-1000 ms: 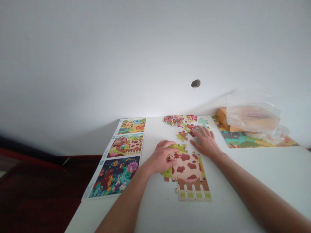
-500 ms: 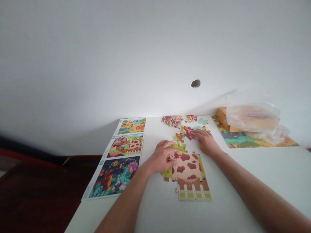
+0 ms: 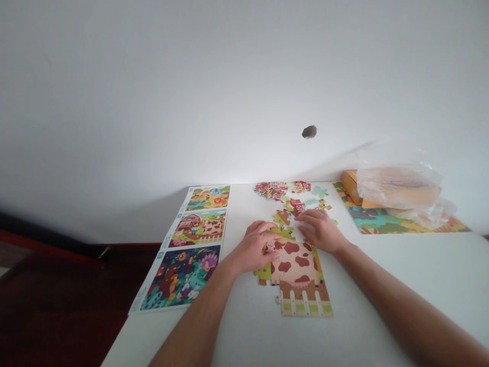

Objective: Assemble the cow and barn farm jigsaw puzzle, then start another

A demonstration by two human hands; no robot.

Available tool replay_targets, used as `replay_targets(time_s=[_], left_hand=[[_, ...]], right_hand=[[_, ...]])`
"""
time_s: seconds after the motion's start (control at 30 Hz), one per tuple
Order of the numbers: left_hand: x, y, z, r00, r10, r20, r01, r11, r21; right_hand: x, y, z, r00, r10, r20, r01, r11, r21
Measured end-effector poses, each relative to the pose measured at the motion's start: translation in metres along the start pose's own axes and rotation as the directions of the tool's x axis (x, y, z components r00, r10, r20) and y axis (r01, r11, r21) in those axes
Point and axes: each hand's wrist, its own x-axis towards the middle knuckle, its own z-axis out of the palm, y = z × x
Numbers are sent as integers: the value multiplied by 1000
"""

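A partly joined jigsaw puzzle (image 3: 298, 265) lies on the white table, showing a brown-spotted cow above a white fence. My left hand (image 3: 255, 247) rests on its left edge by the cow's head, fingers spread and holding nothing. Above the cow's back, my right hand (image 3: 319, 229) is low over the upper right edge, fingers stretched to the left and thumb apart. Whether a piece lies under its fingertips is hidden. Just beyond those fingers are a red barn piece (image 3: 296, 206) and several loose pieces. A brown-and-green piece (image 3: 281, 217) sits between the hands, at the top of the joined part.
Farther back by the wall is a heap of loose puzzle pieces (image 3: 270, 189), with pale green pieces (image 3: 319, 191) to its right. A picture sheet (image 3: 198, 229) lies at left. At right, a plastic bag (image 3: 399, 183) covers an orange box (image 3: 349, 184) on a colourful board (image 3: 376, 221).
My right hand has come back from the red barn piece toward the top of the cow section. My left hand has stayed on the puzzle's left edge.
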Motion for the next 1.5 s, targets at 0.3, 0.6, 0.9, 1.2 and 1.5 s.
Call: replay_targets(time_s=[0.3,0.6,0.9,1.2,1.5], left_hand=[[0,0,1,1000,3,-5,-3,1000,-4],[0,0,1,1000,-2,1,2,1000,-1],[0,-1,2,1000,4,-1,-4,1000,6],[0,2,-1,1000,-2,3,2,1000,-2],[0,0,1,1000,-2,-2,2,1000,-3]], right_hand=[[1,-13,-5,986,-56,156,48,997,54],[-1,-14,-3,987,-46,154,40,998,44],[0,-15,-4,986,-38,161,31,998,48],[-2,-7,5,997,38,62,-35,998,-56],[-2,2,9,997,62,51,-57,994,-96]])
